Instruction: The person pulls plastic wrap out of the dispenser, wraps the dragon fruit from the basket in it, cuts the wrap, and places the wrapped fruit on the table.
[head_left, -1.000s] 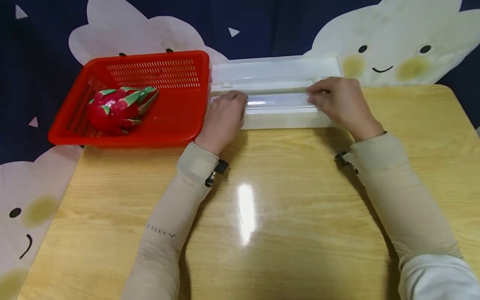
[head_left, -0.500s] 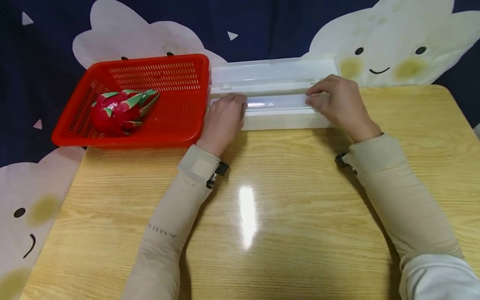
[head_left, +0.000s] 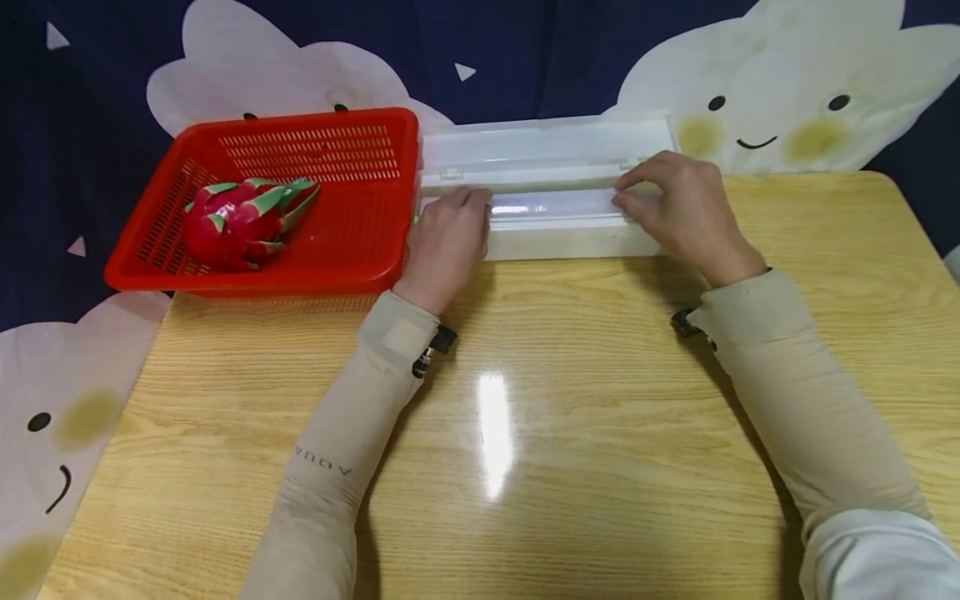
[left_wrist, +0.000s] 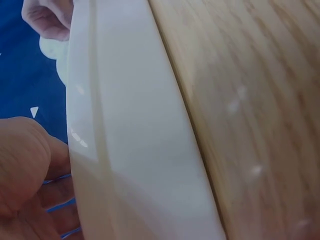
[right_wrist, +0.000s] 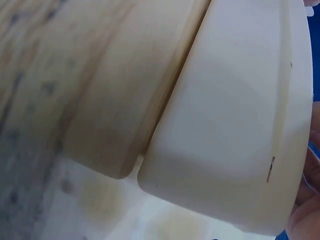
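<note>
A long white cling film dispenser (head_left: pixel 570 243) lies along the table's back edge, its lid (head_left: pixel 547 143) raised behind it. Inside is a shiny, translucent roll of cling film (head_left: pixel 551 202). My left hand (head_left: pixel 448 246) is over the box's left part, fingers curled at the film; its fingertips are largely hidden. At the right part, the thumb and index finger of my right hand (head_left: pixel 686 208) pinch at the film. Both wrist views show the box's white front wall (left_wrist: pixel 135 115), with fingers (right_wrist: pixel 309 175) behind its top edge.
A red plastic basket (head_left: pixel 360 275) stands left of the dispenser, close against it, holding a pink dragon fruit (head_left: pixel 236 221) with green scales. The wooden table (head_left: pixel 585 433) reaches toward me. A dark blue cloth (head_left: pixel 525 50) with white cloud faces hangs behind.
The head view has shifted slightly. Both hands stay at nearly the same places on the film, and the light reflection on the film has changed a little.
</note>
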